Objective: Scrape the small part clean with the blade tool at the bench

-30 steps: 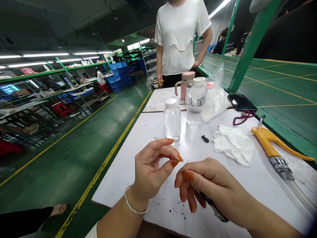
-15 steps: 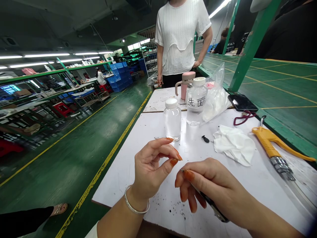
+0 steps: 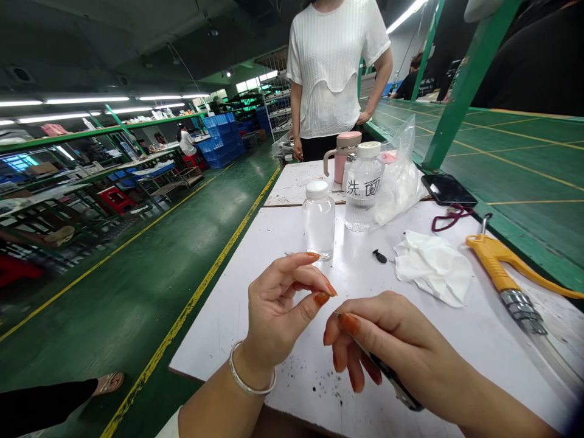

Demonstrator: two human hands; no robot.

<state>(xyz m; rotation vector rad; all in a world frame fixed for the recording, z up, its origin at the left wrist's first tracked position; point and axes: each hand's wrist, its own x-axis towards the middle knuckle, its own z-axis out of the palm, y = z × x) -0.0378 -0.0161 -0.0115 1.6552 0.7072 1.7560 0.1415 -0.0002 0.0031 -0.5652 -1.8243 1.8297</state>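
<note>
My left hand (image 3: 278,310) hovers over the near part of the white table (image 3: 255,255), thumb and fingertips drawn into a pinch; anything between them is too small to make out. A silver bangle sits on that wrist. My right hand (image 3: 387,347) is closed round a thin dark tool like tweezers (image 3: 387,377), its tip pointing at the left fingertips. Small black specks lie on the table below both hands.
Beyond my hands stand a small clear bottle (image 3: 318,219), a larger labelled bottle (image 3: 363,185), a pink flask (image 3: 344,155) and a plastic bag (image 3: 399,176). A crumpled white cloth (image 3: 433,264), a small black part (image 3: 378,256), a yellow air gun (image 3: 502,274) and a phone (image 3: 447,190) lie right. A person in white (image 3: 335,67) stands at the far end.
Both hands keep their pose. The view has shifted slightly, and the standing person's hand has moved a little at the table's far end.
</note>
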